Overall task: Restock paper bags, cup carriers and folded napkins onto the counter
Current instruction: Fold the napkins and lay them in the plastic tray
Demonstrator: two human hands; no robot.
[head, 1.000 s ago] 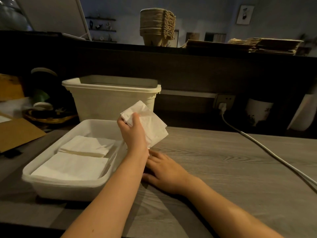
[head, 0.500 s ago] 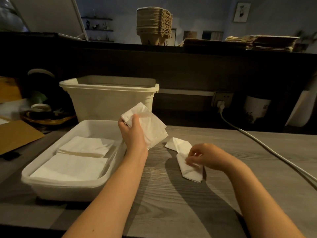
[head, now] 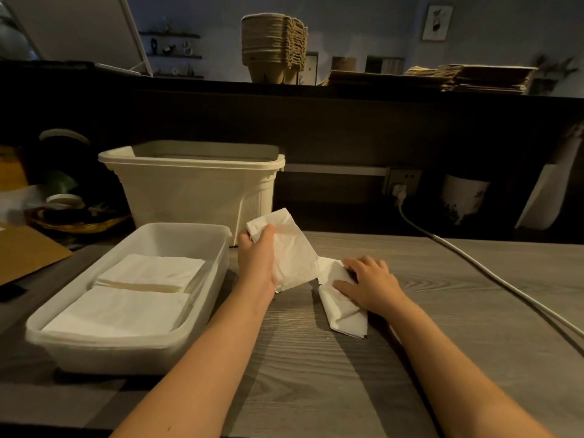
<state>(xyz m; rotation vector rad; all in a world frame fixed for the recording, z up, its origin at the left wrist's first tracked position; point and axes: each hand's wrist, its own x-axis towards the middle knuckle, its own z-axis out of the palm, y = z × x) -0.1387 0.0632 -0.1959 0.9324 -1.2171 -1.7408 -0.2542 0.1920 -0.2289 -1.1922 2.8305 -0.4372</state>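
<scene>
My left hand (head: 257,262) grips a folded white napkin (head: 292,252), held just above the grey wooden table beside the white plastic tray (head: 132,346). Two stacks of folded napkins (head: 151,273) lie inside that tray. My right hand (head: 369,284) presses flat, with fingers spread, on a second white napkin (head: 343,314) lying crumpled on the table. On the raised dark counter behind stand a stack of brown cup carriers (head: 273,47) and flat piles of brown paper bags (head: 467,79).
A tall cream bin (head: 202,191) stands behind the tray. A white power cable (head: 493,273) runs from a wall socket across the table's right side. A brown envelope (head: 28,251) and a basket of small items lie at the left.
My right hand went from pinching the table napkin to pressing flat on it. My left hand with its napkin dropped slightly lower, toward the table.
</scene>
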